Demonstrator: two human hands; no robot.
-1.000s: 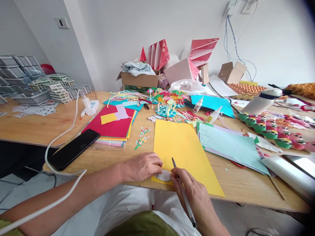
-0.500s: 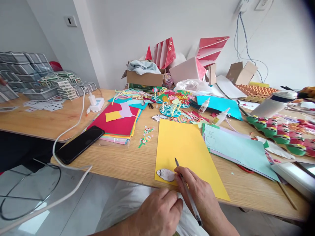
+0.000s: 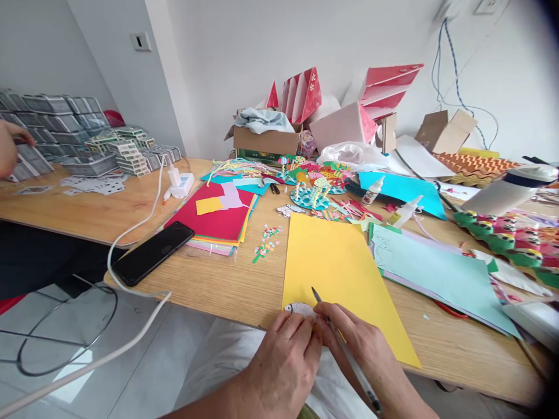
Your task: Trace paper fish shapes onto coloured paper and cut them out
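Observation:
A yellow paper sheet lies on the wooden table in front of me. At its near left corner sits a small white paper fish cut-out. My left hand rests on the fish with its fingers pressed down on it. Just to the right, my right hand grips a grey pen, and the tip points up over the yellow sheet beside the fish.
A black phone and a white cable lie to the left. A stack of coloured paper, pale blue sheets, glue bottles, paper craft pieces and boxes crowd the table. Another person's hand shows at far left.
My left hand lifted off the fish, dropped toward my lap, then came back onto the fish. The view shifted left, and another person's hand came into sight at far left.

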